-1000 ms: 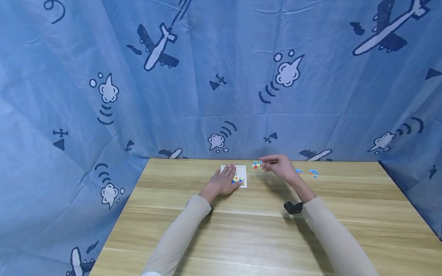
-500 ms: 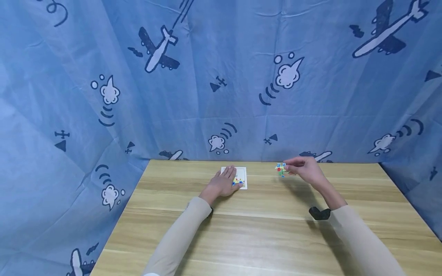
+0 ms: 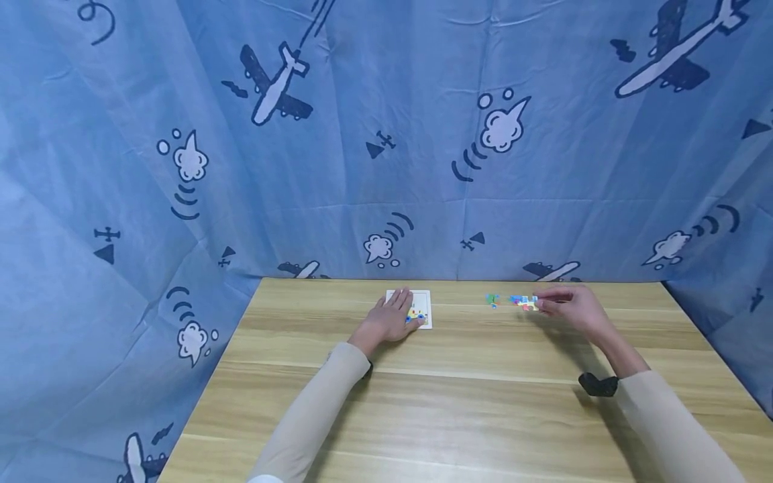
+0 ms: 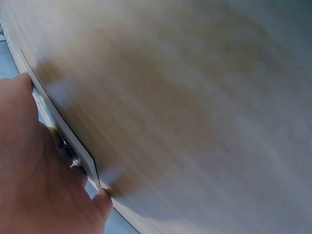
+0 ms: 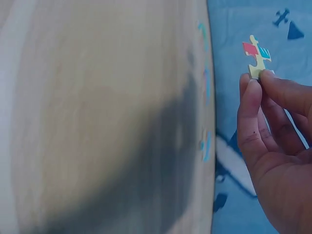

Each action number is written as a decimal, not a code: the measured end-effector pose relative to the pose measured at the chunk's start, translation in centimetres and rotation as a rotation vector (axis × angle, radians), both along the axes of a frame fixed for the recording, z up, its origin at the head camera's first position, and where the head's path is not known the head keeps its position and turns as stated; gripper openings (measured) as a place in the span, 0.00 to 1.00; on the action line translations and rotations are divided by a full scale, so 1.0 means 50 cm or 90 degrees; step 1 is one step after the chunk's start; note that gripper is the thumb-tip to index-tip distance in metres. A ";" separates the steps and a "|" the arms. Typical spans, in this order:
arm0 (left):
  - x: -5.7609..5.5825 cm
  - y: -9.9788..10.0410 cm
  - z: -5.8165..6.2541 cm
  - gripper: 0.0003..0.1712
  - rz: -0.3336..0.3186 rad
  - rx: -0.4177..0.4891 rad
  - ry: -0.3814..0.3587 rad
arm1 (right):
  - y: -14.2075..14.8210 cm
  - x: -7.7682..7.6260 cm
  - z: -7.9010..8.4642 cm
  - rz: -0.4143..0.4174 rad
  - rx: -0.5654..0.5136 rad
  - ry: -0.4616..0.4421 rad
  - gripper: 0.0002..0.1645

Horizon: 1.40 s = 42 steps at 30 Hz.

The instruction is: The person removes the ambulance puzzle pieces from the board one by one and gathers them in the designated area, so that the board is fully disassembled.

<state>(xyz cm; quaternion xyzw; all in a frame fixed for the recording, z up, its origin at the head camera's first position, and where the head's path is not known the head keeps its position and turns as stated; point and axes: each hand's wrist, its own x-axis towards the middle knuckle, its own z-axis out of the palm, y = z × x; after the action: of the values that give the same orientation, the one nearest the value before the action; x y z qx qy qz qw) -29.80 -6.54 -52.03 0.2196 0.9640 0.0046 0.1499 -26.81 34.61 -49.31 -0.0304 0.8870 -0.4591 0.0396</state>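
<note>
My left hand lies over a white-bordered puzzle board near the table's far edge, fingers extended across it. Part of a yellow vehicle picture with blue wheels shows beside the fingers; the hand covers the rest. In the left wrist view, the thumb tip is right at a corner of the board. My right hand pinches a yellow, red and blue jigsaw piece between thumb and fingers, raised above the table. In the head view this piece overlaps a blue jigsaw piece on the table.
A green jigsaw piece lies left of the blue one. Another blue-and-orange piece shows in the right wrist view. Behind the wooden table hangs a blue curtain printed with airplanes.
My right hand has moved rightward along the far edge with the jigsaw piece still pinched, passing the green piece. The left hand has stayed on the board.
</note>
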 end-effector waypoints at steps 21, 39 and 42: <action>0.002 0.002 -0.007 0.47 0.002 0.001 0.007 | 0.098 0.010 -0.052 -0.026 -0.021 -0.075 0.28; 0.002 -0.002 -0.009 0.48 0.002 -0.001 0.012 | 0.090 0.011 -0.053 -0.019 0.091 -0.065 0.26; 0.001 -0.002 -0.009 0.48 0.002 -0.004 0.013 | 0.083 0.010 -0.050 -0.024 0.120 -0.064 0.24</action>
<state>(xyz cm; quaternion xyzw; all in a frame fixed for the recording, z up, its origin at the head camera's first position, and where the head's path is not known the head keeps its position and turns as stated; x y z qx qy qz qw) -29.75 -6.64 -52.49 0.2174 0.9659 -0.0003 0.1407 -26.32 38.77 -51.80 0.0130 0.9235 -0.3753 0.0783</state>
